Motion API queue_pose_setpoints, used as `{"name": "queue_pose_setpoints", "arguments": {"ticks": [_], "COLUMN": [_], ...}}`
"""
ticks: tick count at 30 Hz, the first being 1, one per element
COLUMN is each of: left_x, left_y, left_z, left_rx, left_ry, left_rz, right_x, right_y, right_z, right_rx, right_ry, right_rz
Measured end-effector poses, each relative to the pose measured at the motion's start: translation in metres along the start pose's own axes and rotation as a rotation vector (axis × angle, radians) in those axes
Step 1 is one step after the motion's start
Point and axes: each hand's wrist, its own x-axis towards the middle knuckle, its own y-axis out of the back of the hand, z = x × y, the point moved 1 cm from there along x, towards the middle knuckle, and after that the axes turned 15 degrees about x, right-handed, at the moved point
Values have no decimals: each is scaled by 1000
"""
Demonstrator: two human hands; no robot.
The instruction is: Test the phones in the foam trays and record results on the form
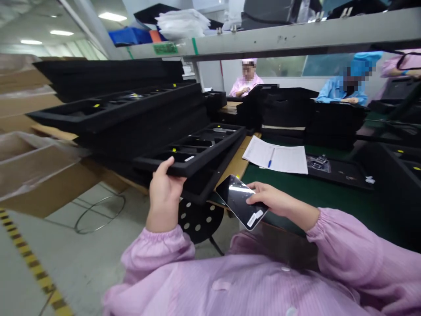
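My left hand (pixel 165 188) grips the near corner of a black foam tray (pixel 204 158), thumb over the rim and fingers underneath. Recesses in this tray hold dark pieces, with small yellow stickers and a white label showing. It lies askew over another black tray (pixel 210 182). In my right hand (pixel 268 198) is a phone-like device (pixel 238 195) with a dark glossy face, a light edge and white labels at its lower end. My thumb or finger presses on its face. The device is tilted in front of my body, apart from the trays.
More black foam trays (pixel 131 114) are stacked to the left. A paper sheet (pixel 279 153) with a blue pen (pixel 271 158) lies on the green tabletop (pixel 286 186). A perforated stool (pixel 200 221) stands below. Cardboard boxes (pixel 42 184) are at far left; two people work across the table.
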Motion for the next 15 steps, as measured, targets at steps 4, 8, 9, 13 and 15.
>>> {"name": "queue_pose_setpoints", "arguments": {"ticks": [4,8,9,13,15], "left_x": [8,10,10,13,15], "left_y": [-13,-22,-22,-20,-16], "left_z": [32,47,50,53,52], "left_rx": [-90,-114,-118,-124,-130], "left_ry": [52,74,79,101,93], "left_rz": [-58,-102,-112,-125,-127], "right_x": [71,147,160,173,160], "right_y": [-40,-87,-97,-114,-109], "right_z": [-11,-15,-13,-1,7], "right_rx": [-168,-266,-280,-293,-257], "right_ry": [114,280,301,335,338], "right_rz": [-21,-18,-27,-35,27]}}
